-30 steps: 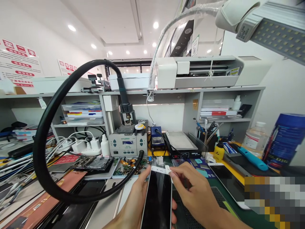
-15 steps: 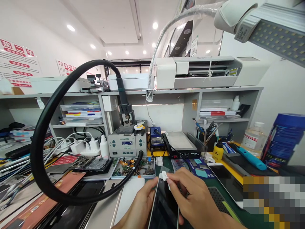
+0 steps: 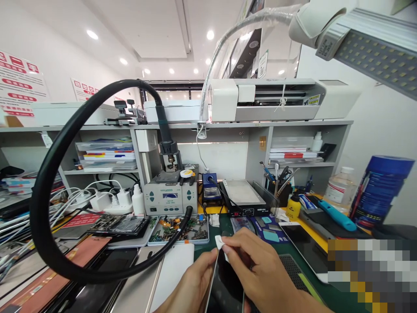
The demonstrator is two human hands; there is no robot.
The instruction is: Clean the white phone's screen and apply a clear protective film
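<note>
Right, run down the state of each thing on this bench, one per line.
Left hand: gripping the phone's left edge.
Right hand: pinching the white wipe.
Phone: screen dark, tilted up off the bench.
White wipe: folded, pressed on the phone's top edge.
Hot-air station: display lit, handle docked upright.
Lamp: LEDs unlit.
Parts tray: filled with small parts.
Solvent bottle: upright, capped.

A thick black hose [image 3: 55, 174] loops across the left of the bench, blocking reach toward the chargers [image 3: 107, 201]. The parts tray [image 3: 177, 228] and soldering station [image 3: 171, 198] stand just ahead; bare green mat [image 3: 203, 245] lies open between.
</note>
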